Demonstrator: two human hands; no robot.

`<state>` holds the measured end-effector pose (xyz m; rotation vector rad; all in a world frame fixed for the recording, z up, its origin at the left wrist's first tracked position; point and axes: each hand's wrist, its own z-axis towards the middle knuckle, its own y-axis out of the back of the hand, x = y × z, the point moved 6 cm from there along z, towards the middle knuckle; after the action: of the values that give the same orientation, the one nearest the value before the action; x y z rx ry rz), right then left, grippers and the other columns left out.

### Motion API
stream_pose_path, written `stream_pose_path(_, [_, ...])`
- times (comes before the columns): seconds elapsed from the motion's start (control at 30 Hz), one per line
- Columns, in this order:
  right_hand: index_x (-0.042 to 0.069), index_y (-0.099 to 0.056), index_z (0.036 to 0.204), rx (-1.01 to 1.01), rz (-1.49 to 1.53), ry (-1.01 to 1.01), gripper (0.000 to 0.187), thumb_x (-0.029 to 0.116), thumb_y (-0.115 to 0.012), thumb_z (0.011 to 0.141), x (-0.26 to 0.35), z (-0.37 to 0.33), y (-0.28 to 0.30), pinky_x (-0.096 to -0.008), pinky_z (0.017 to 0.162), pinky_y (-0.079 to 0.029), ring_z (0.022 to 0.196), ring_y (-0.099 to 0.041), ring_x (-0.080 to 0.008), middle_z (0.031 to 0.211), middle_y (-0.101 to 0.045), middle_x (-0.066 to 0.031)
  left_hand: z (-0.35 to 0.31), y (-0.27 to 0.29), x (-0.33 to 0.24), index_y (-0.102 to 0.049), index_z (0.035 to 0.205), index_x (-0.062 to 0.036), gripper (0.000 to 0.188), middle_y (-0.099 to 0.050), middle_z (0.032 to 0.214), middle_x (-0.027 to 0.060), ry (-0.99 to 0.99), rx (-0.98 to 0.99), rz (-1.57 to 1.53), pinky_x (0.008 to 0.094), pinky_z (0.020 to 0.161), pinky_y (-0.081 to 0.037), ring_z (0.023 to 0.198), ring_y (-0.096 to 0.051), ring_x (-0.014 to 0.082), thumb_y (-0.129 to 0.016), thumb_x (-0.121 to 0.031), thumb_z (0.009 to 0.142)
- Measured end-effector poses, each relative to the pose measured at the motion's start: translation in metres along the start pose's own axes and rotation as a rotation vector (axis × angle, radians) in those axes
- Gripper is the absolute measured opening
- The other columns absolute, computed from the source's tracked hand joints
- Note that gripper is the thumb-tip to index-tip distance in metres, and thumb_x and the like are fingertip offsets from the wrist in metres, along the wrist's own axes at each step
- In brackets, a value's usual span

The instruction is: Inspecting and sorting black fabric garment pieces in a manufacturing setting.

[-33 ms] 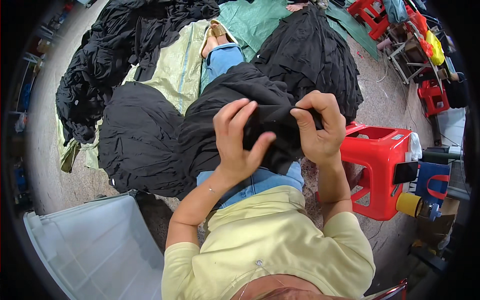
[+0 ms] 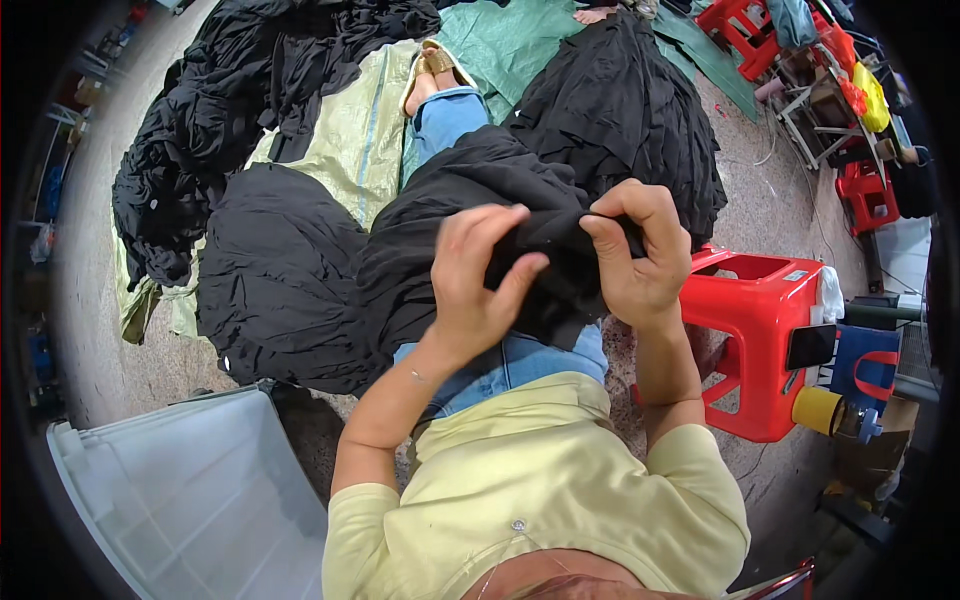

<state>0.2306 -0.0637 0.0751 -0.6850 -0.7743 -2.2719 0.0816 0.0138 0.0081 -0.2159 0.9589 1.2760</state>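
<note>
Across my lap lies a black cloth garment [image 2: 440, 220], bunched and draped over my blue jeans. My right hand [image 2: 645, 265] pinches a fold of it between thumb and forefinger, holding it raised. On the other side of that fold is my left hand [image 2: 475, 285], its thumb and fingers curved and apart over the fabric. The left fingers are slightly blurred, and nothing shows between them. To the left, a flat stack of black garments [image 2: 280, 280] adjoins the cloth on my lap.
Black garments [image 2: 195, 140] heap at the far left, and another pile [image 2: 625, 120] stands at the far right. Beside my right arm is a red stool [image 2: 750, 310] carrying a phone [image 2: 811, 346]. A translucent plastic bin [image 2: 190, 490] sits at the lower left.
My left hand has shifted slightly to the right, its fingers tilting towards the fold. The right hand keeps its pinch in the same place.
</note>
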Motion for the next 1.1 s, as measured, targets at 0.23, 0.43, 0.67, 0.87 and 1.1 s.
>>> stream_pose_path(0.23, [0.005,-0.062,0.092,0.132,-0.364,-0.022,0.014,0.003,-0.072,0.083,-0.062,-0.002,-0.032,-0.04,0.071,-0.049,0.08,-0.063,-0.032,0.085,-0.062,-0.0089,-0.034,-0.019,0.068,-0.073,0.099,-0.0005,0.016,-0.069,0.09,-0.0027,0.983,0.179,-0.919,0.0194,0.071,-0.048,0.08,-0.059,0.0024,-0.071,-0.016,0.095])
stream_pose_path(0.43, [0.005,-0.061,0.088,-0.036,-0.183,0.065,0.03,-0.001,-0.083,0.069,-0.017,-0.078,-0.056,-0.0373,0.07,-0.049,0.08,-0.061,-0.0296,0.089,-0.063,-0.0105,-0.052,-0.019,0.076,-0.072,0.1,-0.0013,0.02,-0.072,0.094,0.0029,1.214,-0.063,-1.111,0.0219,0.072,-0.053,0.078,-0.066,0.0077,-0.065,-0.02,0.098])
stream_pose_path(0.67, [0.004,-0.061,0.103,0.085,-0.199,-0.156,0.041,-0.005,-0.074,0.066,-0.023,-0.1,-0.08,-0.0399,0.08,-0.054,0.096,-0.063,-0.0349,0.112,-0.059,-0.0155,-0.046,-0.012,0.066,-0.071,0.099,-0.0018,0.017,-0.072,0.093,0.0039,1.162,-0.158,-1.216,0.0226,0.071,-0.053,0.078,-0.066,0.0085,-0.064,-0.017,0.099])
stream_pose_path(0.87, [0.001,-0.069,0.101,0.054,-0.142,-0.057,0.028,-0.012,-0.069,0.076,-0.009,-0.094,-0.072,-0.0328,0.065,-0.054,0.077,-0.065,-0.028,0.099,-0.063,-0.0142,-0.03,0.009,0.054,-0.067,0.097,-0.0011,0.011,-0.059,0.087,-0.0059,0.743,-0.154,-0.563,0.0183,0.07,-0.041,0.078,-0.049,0.0014,-0.065,-0.012,0.098])
stream_pose_path(1.1, [0.002,-0.066,0.095,0.076,-0.066,-0.214,0.028,-0.007,-0.075,0.07,0.006,-0.077,-0.061,-0.0372,0.065,-0.05,0.074,-0.061,-0.03,0.086,-0.061,-0.0111,-0.018,0.023,0.022,-0.065,0.091,0.0014,0.012,-0.065,0.074,0.0053,0.289,-0.173,0.057,0.0255,0.06,-0.046,0.065,-0.057,0.0091,-0.07,-0.01,0.093])
